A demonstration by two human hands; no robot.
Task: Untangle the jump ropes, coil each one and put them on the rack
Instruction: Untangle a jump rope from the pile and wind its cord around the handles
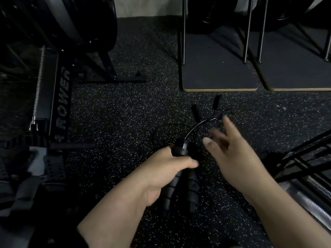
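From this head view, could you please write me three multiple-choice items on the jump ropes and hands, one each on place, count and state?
1. Where do the loose handles lie?
A. On the speckled floor, beyond the hands
B. On the rowing machine
C. On the wooden board

2. How many handles does the left hand hold?
A. None
B. Two
C. Five

3. What is the right hand doing?
A. Gripping a handle
B. Reaching with spread fingers, holding nothing
C. Resting flat on the board

Answers: 1 A, two handles lie on the floor near the cords. 2 B, two ribbed handles sit side by side in its grip. 3 B, its fingers are spread and blurred above the cords.
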